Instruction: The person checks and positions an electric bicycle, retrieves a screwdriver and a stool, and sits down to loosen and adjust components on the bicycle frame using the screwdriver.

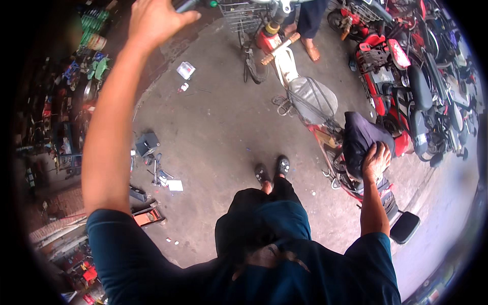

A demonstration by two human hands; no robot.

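Observation:
My left hand [157, 20] is raised at the top edge, thumb spread away from the fingers, which are partly cut off; a grey tube shows just beyond it. My right hand [376, 160] has fingers curled onto a dark purple cloth bundle [358, 137] over the back of a red bicycle-like vehicle [328, 152]. In front of that bundle are a grey seat [310, 91] with dark cords, a white frame [283, 63], a wooden-coloured bar [279, 48] and a wire basket [239, 18].
Another person's bare leg and foot [311, 51] stand behind the vehicle. Parked scooters [422, 91] crowd the right. Cluttered parts and tools [76, 101] line the left. A black box [147, 143], a white sheet [175, 185] and an orange tray [147, 216] lie on the concrete floor [213, 127].

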